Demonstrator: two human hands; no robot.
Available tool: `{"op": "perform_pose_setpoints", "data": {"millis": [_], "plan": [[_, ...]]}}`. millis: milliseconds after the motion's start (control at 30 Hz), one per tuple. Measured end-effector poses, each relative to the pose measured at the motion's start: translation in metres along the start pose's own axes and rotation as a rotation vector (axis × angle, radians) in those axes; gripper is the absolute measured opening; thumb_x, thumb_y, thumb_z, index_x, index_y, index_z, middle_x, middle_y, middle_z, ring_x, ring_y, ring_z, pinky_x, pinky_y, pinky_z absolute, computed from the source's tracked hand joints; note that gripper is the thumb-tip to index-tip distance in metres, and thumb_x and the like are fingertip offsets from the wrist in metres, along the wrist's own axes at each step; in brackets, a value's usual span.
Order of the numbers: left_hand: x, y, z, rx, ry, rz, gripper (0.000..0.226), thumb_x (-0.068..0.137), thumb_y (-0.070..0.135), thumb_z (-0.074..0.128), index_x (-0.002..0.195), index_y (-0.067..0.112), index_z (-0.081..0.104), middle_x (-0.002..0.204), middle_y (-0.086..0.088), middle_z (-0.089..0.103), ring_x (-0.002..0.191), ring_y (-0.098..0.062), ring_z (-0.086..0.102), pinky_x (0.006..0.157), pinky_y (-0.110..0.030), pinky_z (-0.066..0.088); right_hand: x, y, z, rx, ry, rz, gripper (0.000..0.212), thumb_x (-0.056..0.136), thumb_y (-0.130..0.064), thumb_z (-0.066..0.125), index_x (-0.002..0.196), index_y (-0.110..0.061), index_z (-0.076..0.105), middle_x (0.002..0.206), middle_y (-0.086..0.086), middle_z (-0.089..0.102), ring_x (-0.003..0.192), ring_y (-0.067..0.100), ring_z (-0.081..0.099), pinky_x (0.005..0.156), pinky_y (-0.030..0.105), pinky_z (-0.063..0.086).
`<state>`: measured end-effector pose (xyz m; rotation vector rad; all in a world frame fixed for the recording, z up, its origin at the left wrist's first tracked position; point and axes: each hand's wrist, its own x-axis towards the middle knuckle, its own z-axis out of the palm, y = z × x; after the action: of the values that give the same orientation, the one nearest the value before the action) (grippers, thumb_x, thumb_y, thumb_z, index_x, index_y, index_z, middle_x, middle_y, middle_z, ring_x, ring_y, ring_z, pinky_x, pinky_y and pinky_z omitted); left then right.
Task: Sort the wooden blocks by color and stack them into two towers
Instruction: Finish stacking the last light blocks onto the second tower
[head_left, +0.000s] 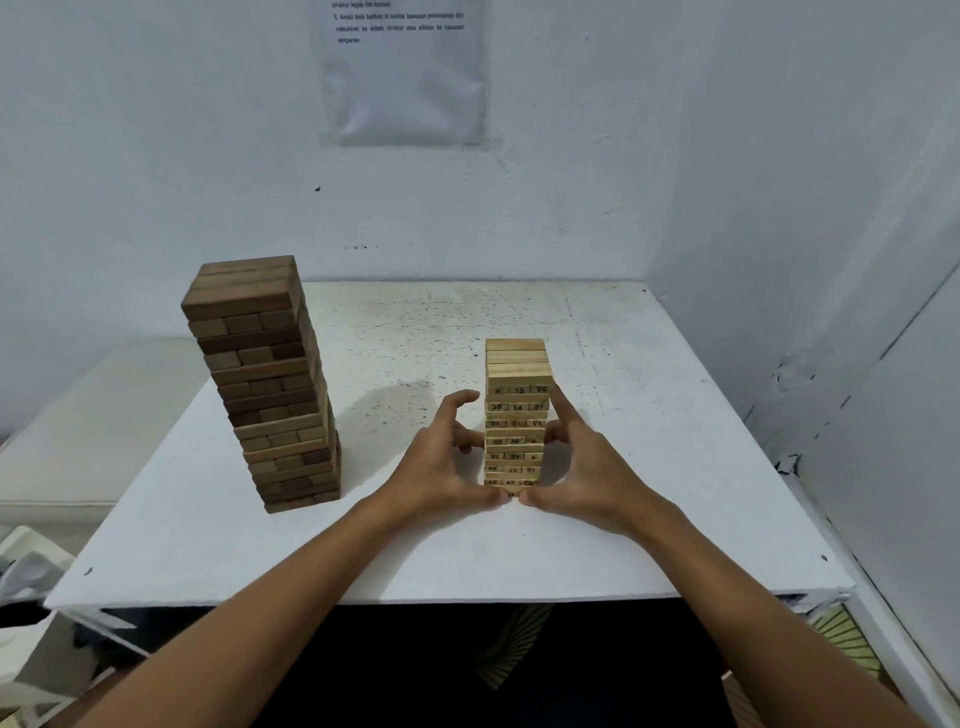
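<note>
A tall tower of dark brown blocks (270, 384) stands on the left of the white table (649, 415). A shorter tower of light numbered blocks (517, 410) stands right of centre. My left hand (447, 462) touches the light tower's left side with loosely curved fingers. Its index finger hangs a little off the blocks. My right hand (582, 467) presses the tower's right side, with the index finger pointing up along the edge. Both thumbs meet at the front of the tower's base and hide the bottom layer.
The table sits in a corner, with white walls behind it and to the right. A paper sheet in plastic (402, 73) hangs on the back wall. A low pale surface (78, 426) lies left of the table. Clutter sits below the table's left front corner.
</note>
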<state>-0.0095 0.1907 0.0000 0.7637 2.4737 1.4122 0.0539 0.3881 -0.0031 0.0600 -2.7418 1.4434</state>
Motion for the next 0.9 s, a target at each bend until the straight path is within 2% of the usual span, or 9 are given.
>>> {"op": "perform_pose_setpoints", "data": {"millis": [167, 367, 567, 667, 767, 900], "plan": [[0.016, 0.001, 0.004, -0.026, -0.001, 0.003, 0.108, 0.057, 0.024, 0.090, 0.143, 0.031, 0.025, 0.095, 0.016, 0.068, 0.100, 0.003, 0.059, 0.085, -0.019, 0.046, 0.013, 0.007, -0.009, 0.000, 0.002, -0.021, 0.126, 0.064, -0.031, 0.087, 0.154, -0.038, -0.001, 0.114, -0.008, 0.062, 0.110, 0.003, 0.058, 0.096, 0.035, 0.053], [0.037, 0.000, 0.008, -0.042, -0.004, -0.006, 0.110, 0.057, 0.023, 0.091, 0.144, 0.033, 0.024, 0.098, 0.012, 0.067, 0.102, -0.001, 0.061, 0.088, -0.025, 0.051, 0.030, 0.017, -0.020, -0.011, 0.006, -0.027, 0.124, 0.065, -0.030, 0.087, 0.154, -0.036, 0.002, 0.117, -0.007, 0.062, 0.110, 0.002, 0.058, 0.094, 0.029, 0.054], [0.059, -0.001, 0.011, -0.010, -0.018, 0.009, 0.109, 0.057, 0.026, 0.092, 0.144, 0.029, 0.025, 0.099, 0.017, 0.066, 0.102, 0.000, 0.060, 0.084, -0.016, 0.045, 0.047, 0.025, -0.030, -0.032, 0.015, -0.027, 0.120, 0.066, -0.031, 0.087, 0.154, -0.034, 0.006, 0.118, -0.009, 0.061, 0.108, -0.001, 0.057, 0.091, 0.019, 0.052], [0.068, -0.002, 0.012, -0.013, -0.015, 0.006, 0.110, 0.057, 0.025, 0.092, 0.144, 0.029, 0.025, 0.098, 0.014, 0.066, 0.101, 0.000, 0.060, 0.081, -0.013, 0.045, 0.055, 0.031, -0.033, -0.033, 0.015, -0.027, 0.120, 0.066, -0.031, 0.088, 0.154, -0.034, 0.007, 0.118, -0.010, 0.061, 0.109, 0.000, 0.057, 0.091, 0.019, 0.051], [0.079, -0.004, 0.013, 0.009, -0.021, 0.019, 0.111, 0.056, 0.027, 0.092, 0.145, 0.027, 0.024, 0.100, 0.010, 0.067, 0.101, -0.002, 0.061, 0.085, -0.020, 0.049, 0.063, 0.037, -0.036, -0.032, 0.016, -0.019, 0.119, 0.065, -0.032, 0.088, 0.154, -0.033, 0.009, 0.119, -0.010, 0.061, 0.110, 0.000, 0.056, 0.090, 0.017, 0.050], [0.090, -0.006, 0.015, 0.008, -0.025, 0.021, 0.111, 0.055, 0.028, 0.091, 0.145, 0.027, 0.026, 0.103, 0.007, 0.067, 0.105, -0.008, 0.061, 0.086, -0.023, 0.050, 0.072, 0.044, -0.041, -0.034, 0.017, -0.011, 0.117, 0.065, -0.031, 0.088, 0.154, -0.032, 0.013, 0.118, -0.010, 0.062, 0.110, -0.004, 0.055, 0.082, 0.006, 0.046]]}}
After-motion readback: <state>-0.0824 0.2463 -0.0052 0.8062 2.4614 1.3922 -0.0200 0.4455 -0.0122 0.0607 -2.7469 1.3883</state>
